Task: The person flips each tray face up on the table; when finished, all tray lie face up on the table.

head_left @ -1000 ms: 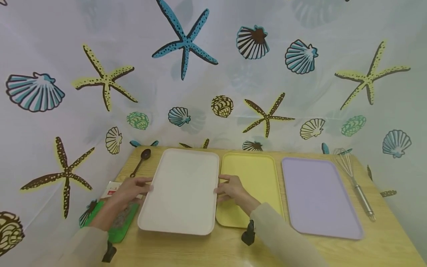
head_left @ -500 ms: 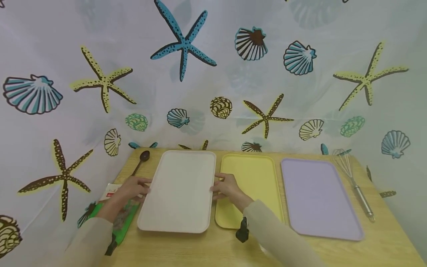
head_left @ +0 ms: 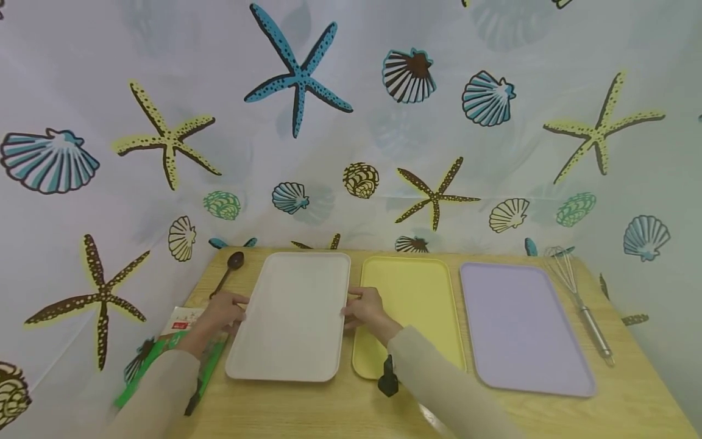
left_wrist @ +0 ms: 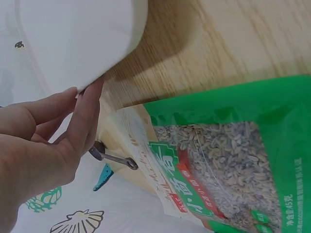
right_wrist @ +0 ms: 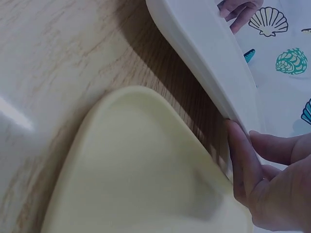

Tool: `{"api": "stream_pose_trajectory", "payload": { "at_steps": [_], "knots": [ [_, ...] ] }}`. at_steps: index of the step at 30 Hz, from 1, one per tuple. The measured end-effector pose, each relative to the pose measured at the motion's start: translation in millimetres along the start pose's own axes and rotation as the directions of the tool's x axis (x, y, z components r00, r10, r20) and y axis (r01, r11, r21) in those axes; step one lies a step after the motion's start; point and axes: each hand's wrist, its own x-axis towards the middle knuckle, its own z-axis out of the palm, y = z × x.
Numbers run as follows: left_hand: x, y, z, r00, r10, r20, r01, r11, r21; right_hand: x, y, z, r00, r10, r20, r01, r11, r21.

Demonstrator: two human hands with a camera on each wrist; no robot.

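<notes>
A white rectangular tray (head_left: 290,317) lies between both hands in the head view, left of a yellow tray (head_left: 411,305). My left hand (head_left: 223,311) pinches the white tray's left rim, thumb on top and fingers under the edge, as the left wrist view shows. On the opposite rim my right hand (head_left: 364,309) pinches likewise, its knuckles over the yellow tray's edge. A shadow runs along the wood under the white tray's side in the right wrist view. Below the left hand lies a green bag of seeds (left_wrist: 218,160) with a clear window, partly hidden by the forearm in the head view.
A dark spoon (head_left: 234,262) lies at the table's back left corner. To the right are a lavender tray (head_left: 526,329) and a wire whisk (head_left: 587,317) with a metal handle. A curtain (head_left: 351,134) printed with shells and starfish hangs behind the wooden table (head_left: 285,408).
Both hands have shifted the white tray slightly left and lowered it, widening the gap to the yellow tray. Their pinch on its rims stays the same. The head view has tilted up a little.
</notes>
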Motion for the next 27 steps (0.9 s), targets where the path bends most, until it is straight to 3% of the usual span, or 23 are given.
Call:
{"api": "stream_pose_trajectory", "payload": {
  "at_steps": [7, 13, 23, 27],
  "knots": [
    [13.5, -5.0, 6.1, 0.999, -0.03, -0.025, 0.031, 0.999, 0.012, 8.0, 6.3, 3.2, 1.0, -0.029, 0.005, 0.03, 0.998, -0.056],
    [21.0, -10.2, 11.0, 0.998, 0.013, -0.067, -0.009, 0.998, 0.062, 10.6, 7.8, 7.4, 0.997, -0.074, -0.027, 0.068, 0.983, -0.17],
    [15.8, 0.0, 12.5, 0.995, 0.041, -0.09, -0.026, 0.986, 0.167, 4.8, 2.9, 12.1, 0.997, -0.07, -0.034, 0.063, 0.981, -0.183],
    [15.3, 3.0, 15.0, 0.995, 0.038, -0.097, -0.021, 0.986, 0.168, 3.6, 1.2, 11.1, 0.997, -0.064, -0.038, 0.053, 0.972, -0.227]
  ]
}}
